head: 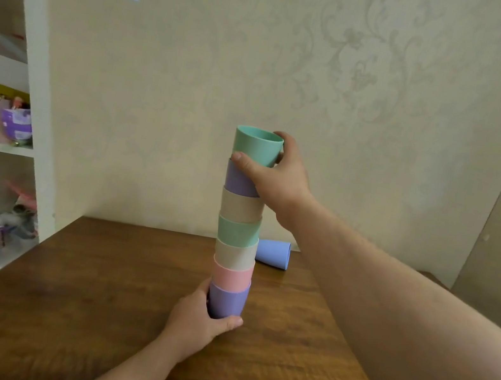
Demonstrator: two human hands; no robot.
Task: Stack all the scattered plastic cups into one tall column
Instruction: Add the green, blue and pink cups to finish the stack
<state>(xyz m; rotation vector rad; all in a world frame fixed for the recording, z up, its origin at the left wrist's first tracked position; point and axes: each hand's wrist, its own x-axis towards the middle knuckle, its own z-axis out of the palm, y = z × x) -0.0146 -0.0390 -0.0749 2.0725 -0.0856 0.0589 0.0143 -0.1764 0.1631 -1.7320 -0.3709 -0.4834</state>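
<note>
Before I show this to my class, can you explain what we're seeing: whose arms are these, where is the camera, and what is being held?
There is one picture, from a camera worn on a person's head, looking forward and down, so the arms are the wearer's own. On a wooden table stands a column of seven plastic cups. The left hand grips the bottom purple cup to steady it. The right hand holds the top green cup, seating it on the column. One blue cup lies on its side behind, not yet stacked.
</note>
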